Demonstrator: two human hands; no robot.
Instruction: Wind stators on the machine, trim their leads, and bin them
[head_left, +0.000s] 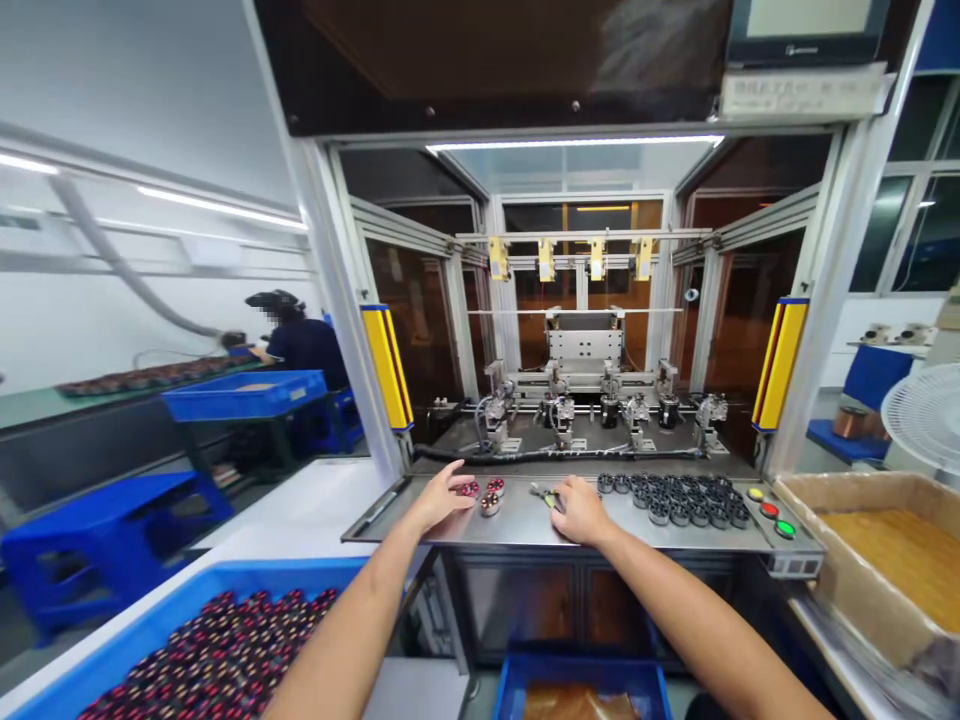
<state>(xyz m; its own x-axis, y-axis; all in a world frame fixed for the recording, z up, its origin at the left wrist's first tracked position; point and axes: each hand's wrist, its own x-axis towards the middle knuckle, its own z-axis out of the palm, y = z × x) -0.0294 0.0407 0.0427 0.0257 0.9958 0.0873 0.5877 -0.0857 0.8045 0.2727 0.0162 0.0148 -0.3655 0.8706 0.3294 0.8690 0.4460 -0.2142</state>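
Observation:
My left hand (pixel 441 499) is at the left of the metal work surface (pixel 517 528). Its fingers are spread beside a small round wound coil (pixel 469 489) in red and black; whether they touch it is hard to see. Two more such coils, one reddish (pixel 496 486) and one copper-coloured (pixel 490 504), lie just to the right. My right hand (pixel 582 511) is closed around a small pair of pliers (pixel 553 497) with yellow-green handles, jaws pointing left. Part of the handles is hidden in the palm. Several black round parts (pixel 679 498) stand in rows right of this hand.
Behind the surface is a machine with several metal fixtures (pixel 566 420), between yellow side bars (pixel 388 366). Push buttons (pixel 769 510) sit at the right end. A blue bin (pixel 225 575) of coils stands lower left, a lined box (pixel 840 500) right. A seated person (pixel 300 340) works far left.

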